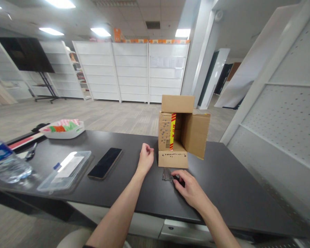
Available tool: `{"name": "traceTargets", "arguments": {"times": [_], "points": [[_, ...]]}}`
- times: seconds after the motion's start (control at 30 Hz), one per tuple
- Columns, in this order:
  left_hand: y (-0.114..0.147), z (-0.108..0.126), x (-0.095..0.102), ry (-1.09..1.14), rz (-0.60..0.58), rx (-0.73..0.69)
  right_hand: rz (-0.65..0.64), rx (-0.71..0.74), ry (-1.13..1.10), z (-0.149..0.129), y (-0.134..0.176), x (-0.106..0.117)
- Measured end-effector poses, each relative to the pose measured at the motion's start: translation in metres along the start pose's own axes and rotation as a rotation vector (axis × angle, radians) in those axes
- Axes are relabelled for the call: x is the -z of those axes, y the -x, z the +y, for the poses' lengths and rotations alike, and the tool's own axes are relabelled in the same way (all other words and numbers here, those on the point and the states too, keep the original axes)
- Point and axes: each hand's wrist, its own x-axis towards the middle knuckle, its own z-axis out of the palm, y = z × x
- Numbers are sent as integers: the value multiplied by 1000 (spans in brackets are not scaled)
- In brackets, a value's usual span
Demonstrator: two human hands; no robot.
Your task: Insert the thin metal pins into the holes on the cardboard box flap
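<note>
Below centre, right hand [189, 186]: half-curled beside fanned slim grey metal nails [167, 174]; cannot tell if gripping any
Left hand [146, 159]: curled, contents hidden, beside open brown cardboard box [164, 132]
Nails: on matte black surface [237, 179], lower centre

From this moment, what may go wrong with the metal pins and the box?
The metal pins lie loosely fanned close to the right hand, so a careless touch might scatter them. The left hand is close beside the box and might bump it. The open flap sticks out to the right, so an arm could perhaps catch it.
</note>
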Motion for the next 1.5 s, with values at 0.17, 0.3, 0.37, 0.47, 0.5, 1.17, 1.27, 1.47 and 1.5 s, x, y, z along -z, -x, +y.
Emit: {"name": "traceTargets", "arguments": {"times": [0.17, 0.3, 0.37, 0.47, 0.5, 1.17, 1.27, 1.47, 1.5], "points": [[0, 0, 0, 2, 2, 10, 1, 5, -8, 1, 0, -1], [0, -1, 0, -13, 2, 6, -2, 16, -18, 1, 0, -1], [0, -1, 0, -15, 4, 4, -3, 19, -23, 2, 0, -1], [-1, -2, 0, -18, 10, 4, -4, 19, -28, 2, 0, -1], [-1, -2, 0, -21, 12, 2, -3, 20, -29, 2, 0, 0], [0, 0, 0, -10, 7, 15, 4, 26, -33, -5, -1, 2], [0, 1, -1, -14, 2, 14, 10, 25, -38, -6, -1, 3], [0, 3, -1, -27, 4, 9, 9, 79, 24, -10, -7, 4], [0, 3, -1, -26, 5, 12, 11, 87, 48, -12, -9, 4]]}}
